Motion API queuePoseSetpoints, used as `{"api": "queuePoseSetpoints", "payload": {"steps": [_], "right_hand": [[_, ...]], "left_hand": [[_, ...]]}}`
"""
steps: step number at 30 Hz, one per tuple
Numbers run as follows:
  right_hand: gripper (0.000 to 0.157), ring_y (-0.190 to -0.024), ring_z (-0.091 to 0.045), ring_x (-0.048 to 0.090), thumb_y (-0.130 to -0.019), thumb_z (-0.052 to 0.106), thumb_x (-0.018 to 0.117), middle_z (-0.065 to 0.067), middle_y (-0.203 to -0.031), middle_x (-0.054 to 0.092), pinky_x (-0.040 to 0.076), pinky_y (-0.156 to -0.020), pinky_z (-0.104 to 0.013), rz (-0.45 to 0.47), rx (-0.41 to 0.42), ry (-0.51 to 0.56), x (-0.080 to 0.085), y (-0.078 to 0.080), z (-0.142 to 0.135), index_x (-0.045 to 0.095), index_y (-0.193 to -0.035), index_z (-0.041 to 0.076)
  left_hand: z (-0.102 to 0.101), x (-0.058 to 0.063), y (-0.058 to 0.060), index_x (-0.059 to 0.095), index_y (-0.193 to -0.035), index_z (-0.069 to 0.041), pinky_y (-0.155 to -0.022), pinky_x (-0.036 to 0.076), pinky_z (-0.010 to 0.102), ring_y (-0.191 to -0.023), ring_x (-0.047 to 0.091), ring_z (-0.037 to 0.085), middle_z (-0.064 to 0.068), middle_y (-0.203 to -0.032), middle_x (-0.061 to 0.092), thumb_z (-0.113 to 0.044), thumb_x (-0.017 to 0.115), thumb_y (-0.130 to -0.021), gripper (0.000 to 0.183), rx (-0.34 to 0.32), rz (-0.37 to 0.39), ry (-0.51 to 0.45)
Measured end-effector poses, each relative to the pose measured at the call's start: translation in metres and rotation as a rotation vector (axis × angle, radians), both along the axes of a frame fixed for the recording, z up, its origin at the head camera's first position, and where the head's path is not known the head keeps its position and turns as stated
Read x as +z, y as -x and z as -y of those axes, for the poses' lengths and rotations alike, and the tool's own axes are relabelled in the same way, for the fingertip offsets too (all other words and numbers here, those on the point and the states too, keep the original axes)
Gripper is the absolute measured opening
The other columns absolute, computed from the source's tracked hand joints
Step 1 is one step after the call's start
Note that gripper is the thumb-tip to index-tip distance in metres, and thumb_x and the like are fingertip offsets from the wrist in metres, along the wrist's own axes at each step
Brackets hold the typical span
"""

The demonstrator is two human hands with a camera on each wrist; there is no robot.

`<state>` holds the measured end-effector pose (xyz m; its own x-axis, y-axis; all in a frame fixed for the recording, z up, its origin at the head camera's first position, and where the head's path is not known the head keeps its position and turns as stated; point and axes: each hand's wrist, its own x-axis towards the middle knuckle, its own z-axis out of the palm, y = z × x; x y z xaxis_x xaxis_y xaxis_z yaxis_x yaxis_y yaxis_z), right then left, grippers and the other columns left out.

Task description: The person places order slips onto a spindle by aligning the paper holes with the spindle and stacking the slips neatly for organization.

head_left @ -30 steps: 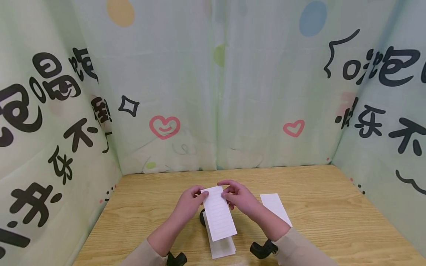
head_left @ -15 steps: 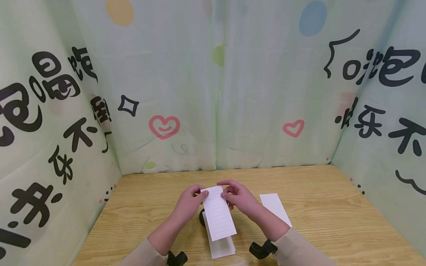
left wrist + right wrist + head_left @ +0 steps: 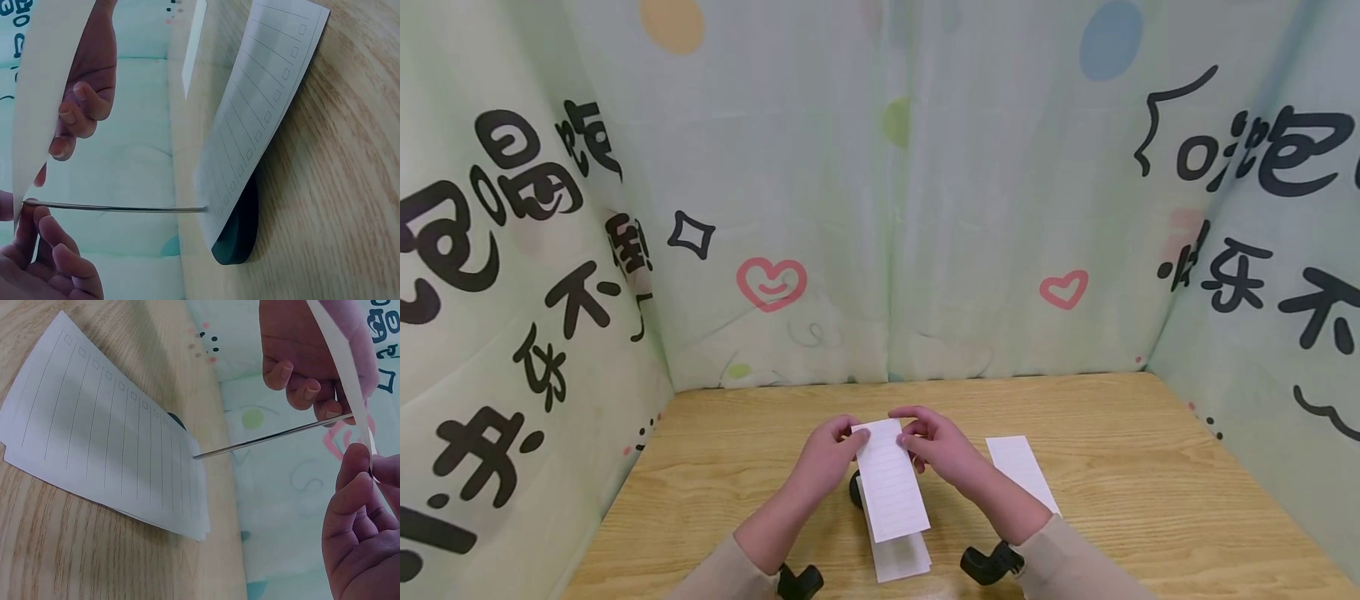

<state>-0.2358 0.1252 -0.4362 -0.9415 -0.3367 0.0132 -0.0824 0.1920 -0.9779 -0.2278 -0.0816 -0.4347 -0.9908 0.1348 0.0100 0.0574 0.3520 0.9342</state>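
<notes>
My left hand (image 3: pixel 827 454) and right hand (image 3: pixel 943 450) pinch the far end of a white lined paper slip (image 3: pixel 895 492) from either side, thumbs on top. Beneath it rises the thin metal rod (image 3: pixel 119 207) of a paper spike, whose tip meets the held slip in the left wrist view. More lined slips with small checkboxes (image 3: pixel 106 425) lie low on the spike, the rod coming up through them near one end. The spike's round black base (image 3: pixel 240 231) shows partly under this stack. Between the held slip and the stack there is a tall gap.
Another white lined slip (image 3: pixel 1021 467) lies on the wooden table (image 3: pixel 1150 492) at the right, partly behind the right forearm. Black wrist mounts (image 3: pixel 992 564) sit under both sleeves. A pale printed curtain (image 3: pixel 962 208) encloses the table's back and sides.
</notes>
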Motion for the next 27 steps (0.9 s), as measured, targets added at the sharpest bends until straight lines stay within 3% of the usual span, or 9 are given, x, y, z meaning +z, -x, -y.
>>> {"api": "queuePoseSetpoints", "payload": {"steps": [9,16,22,27], "right_hand": [[0.036,-0.070,-0.021,0.053,-0.098,0.009,0.061,-0.011,-0.095,0.061,0.046,-0.061,-0.031,0.011,-0.026,-0.017,-0.0004,0.0007,0.0012,0.057,-0.133,0.009],[0.036,-0.069,-0.020,0.053,-0.098,0.009,0.061,-0.010,-0.093,0.060,0.046,-0.060,-0.031,0.014,-0.037,-0.017,-0.0011,-0.0002,0.0026,0.056,-0.134,0.007],[0.037,-0.069,-0.019,0.053,-0.097,0.009,0.061,-0.010,-0.093,0.061,0.046,-0.059,-0.029,0.011,-0.034,-0.006,-0.0021,0.0009,0.0042,0.056,-0.134,0.007],[0.037,-0.069,-0.019,0.054,-0.097,0.008,0.061,-0.010,-0.092,0.061,0.046,-0.060,-0.028,0.011,-0.033,-0.015,-0.0045,0.0024,0.0048,0.055,-0.134,0.005]], "left_hand": [[0.0033,-0.0047,-0.0008,0.067,-0.109,-0.010,-0.064,0.043,0.030,-0.084,0.056,0.026,0.006,-0.088,0.059,-0.034,0.058,-0.100,0.027,0.004,0.028,-0.037],[0.0037,-0.0064,-0.0012,0.067,-0.106,-0.009,-0.060,0.043,0.029,-0.083,0.056,0.032,0.006,-0.084,0.060,-0.032,0.058,-0.100,0.025,0.017,0.022,-0.058],[0.0035,-0.0058,-0.0009,0.067,-0.104,-0.011,-0.059,0.040,0.029,-0.073,0.053,0.027,0.006,-0.084,0.059,-0.031,0.057,-0.101,0.023,0.025,0.020,-0.037],[0.0025,-0.0052,-0.0004,0.067,-0.103,-0.011,-0.061,0.040,0.031,-0.078,0.054,0.030,0.007,-0.087,0.059,-0.031,0.057,-0.101,0.023,0.028,0.018,-0.017]]}}
